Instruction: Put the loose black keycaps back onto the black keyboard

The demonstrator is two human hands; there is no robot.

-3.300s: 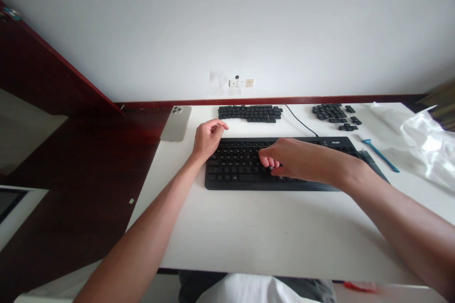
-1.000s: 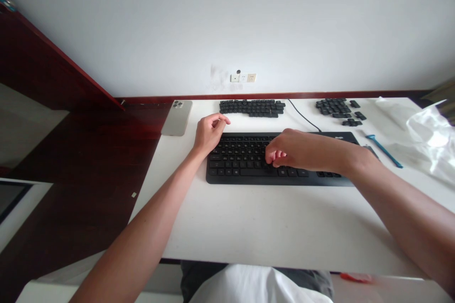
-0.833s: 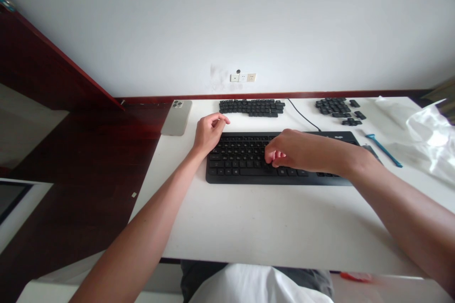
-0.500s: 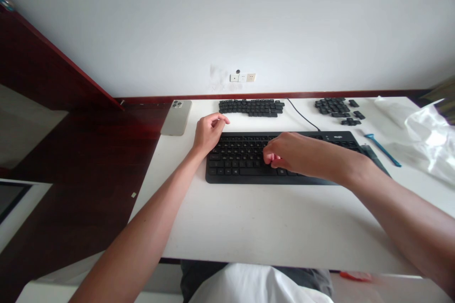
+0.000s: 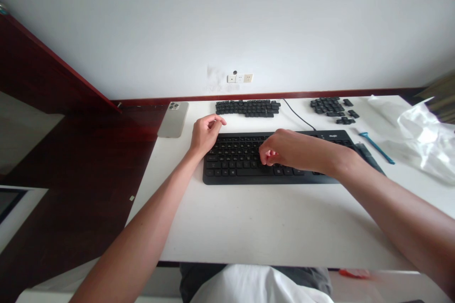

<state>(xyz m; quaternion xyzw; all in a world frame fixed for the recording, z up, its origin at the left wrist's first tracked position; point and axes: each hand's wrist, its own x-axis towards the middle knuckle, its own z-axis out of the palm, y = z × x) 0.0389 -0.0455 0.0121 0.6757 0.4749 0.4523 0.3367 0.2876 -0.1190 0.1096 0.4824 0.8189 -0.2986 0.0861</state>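
Note:
A black keyboard (image 5: 234, 163) lies on the white table (image 5: 266, 218). My left hand (image 5: 204, 135) rests at the keyboard's upper left corner, fingers loosely curled, thumb near the index finger, nothing visible in it. My right hand (image 5: 284, 149) hovers over the middle keys with its fingertips bunched together and pointing down at the lower rows. Whether they pinch anything is hidden. A neat block of loose black keycaps (image 5: 248, 108) sits behind the keyboard, and a second cluster of keycaps (image 5: 329, 105) lies at the back right.
A phone (image 5: 173, 120) lies face down at the table's left edge. The keyboard cable (image 5: 296, 116) runs toward the wall. A blue tool (image 5: 377, 147) and crumpled clear plastic (image 5: 423, 139) lie at the right. A dark wooden surface (image 5: 81, 165) adjoins the table on the left.
My right hand has shifted slightly left over the lower key rows, fingertips staying bunched. The left hand has stayed at the corner. The view has drifted a little.

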